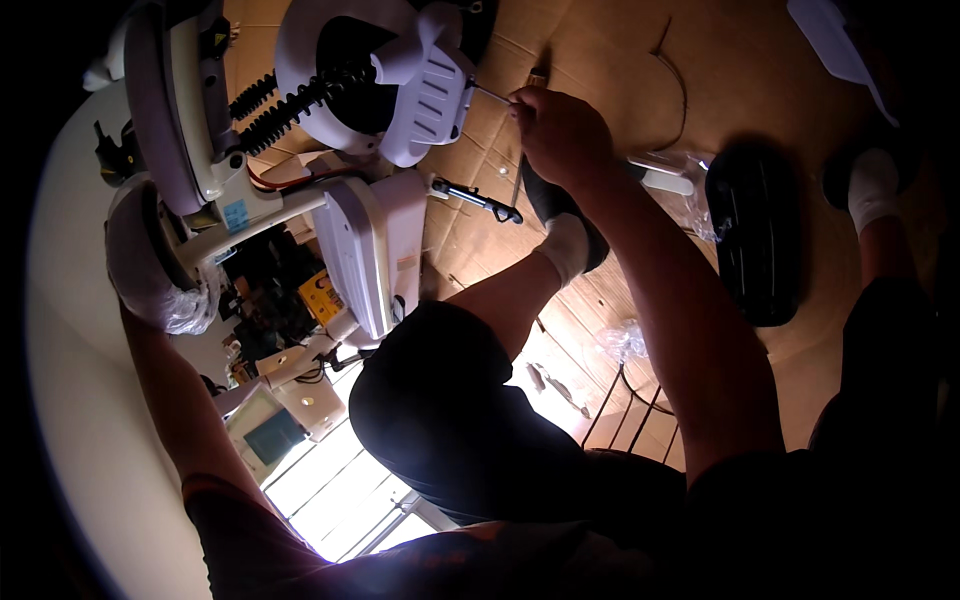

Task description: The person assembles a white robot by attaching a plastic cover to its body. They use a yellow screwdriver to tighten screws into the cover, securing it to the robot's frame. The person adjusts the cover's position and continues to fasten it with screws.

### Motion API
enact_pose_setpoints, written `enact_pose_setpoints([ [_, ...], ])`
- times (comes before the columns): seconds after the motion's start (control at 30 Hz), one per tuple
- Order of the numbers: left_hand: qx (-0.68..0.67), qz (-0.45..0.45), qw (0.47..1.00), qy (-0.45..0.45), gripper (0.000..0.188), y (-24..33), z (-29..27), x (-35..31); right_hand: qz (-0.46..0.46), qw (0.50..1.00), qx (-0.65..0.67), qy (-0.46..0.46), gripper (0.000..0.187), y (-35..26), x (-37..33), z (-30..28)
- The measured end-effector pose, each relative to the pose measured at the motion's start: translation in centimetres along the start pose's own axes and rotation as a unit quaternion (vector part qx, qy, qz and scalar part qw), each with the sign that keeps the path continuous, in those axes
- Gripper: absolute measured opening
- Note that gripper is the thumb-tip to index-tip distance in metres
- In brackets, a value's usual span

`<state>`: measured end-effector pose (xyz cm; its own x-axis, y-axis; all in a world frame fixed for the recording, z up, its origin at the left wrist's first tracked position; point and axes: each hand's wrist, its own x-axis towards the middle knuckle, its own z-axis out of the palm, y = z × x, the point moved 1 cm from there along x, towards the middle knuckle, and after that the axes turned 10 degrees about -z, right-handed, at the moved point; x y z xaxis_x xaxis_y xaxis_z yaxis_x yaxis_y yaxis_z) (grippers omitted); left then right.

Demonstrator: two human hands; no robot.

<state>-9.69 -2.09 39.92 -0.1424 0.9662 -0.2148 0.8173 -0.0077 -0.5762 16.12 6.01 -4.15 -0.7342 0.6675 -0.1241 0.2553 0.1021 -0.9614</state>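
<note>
Scooter (360, 245), probably heavy and stiff, best held by its pale tube (283, 215) at ten o'clock; right hand (560, 125), at one, clamps a thin rod (491, 95); left hand hidden at nine, grip cannot be told.

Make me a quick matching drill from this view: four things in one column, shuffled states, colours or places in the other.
Things:
1. Right hand
2. Springs
3. Sticker
4. Long black object

Descriptions:
A. blue, square-looking
B. lying on the brown floor covering
C. closed around a thin-shafted tool
D. black and coiled

Pairs: 1-C, 2-D, 3-A, 4-B
</note>
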Motion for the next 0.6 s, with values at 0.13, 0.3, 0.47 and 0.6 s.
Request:
enact_pose_setpoints([
  [0.13, -0.002, -0.006, 1.000, 0.001, 0.033, 0.3, -0.2, -0.2, -0.013, 1.000, 0.002, 0.018, 0.027, 0.2, 0.0, 0.4],
  [0.3, -0.021, -0.016, 1.000, -0.001, 0.033, 0.7, -0.8, -0.2, -0.010, 1.000, -0.002, 0.006, 0.027, 0.3, -0.1, -0.2],
  [0.47, -0.033, -0.035, 0.999, -0.003, 0.033, 0.6, -1.4, -0.9, -0.022, 0.999, 0.024, 0.020, 0.025, -0.2, -0.1, 0.1],
  [0.6, -0.046, -0.042, 0.998, 0.002, 0.033, 1.0, -1.1, -0.8, -0.015, 1.000, 0.022, 0.015, 0.025, 0.1, 0.0, -0.3],
])
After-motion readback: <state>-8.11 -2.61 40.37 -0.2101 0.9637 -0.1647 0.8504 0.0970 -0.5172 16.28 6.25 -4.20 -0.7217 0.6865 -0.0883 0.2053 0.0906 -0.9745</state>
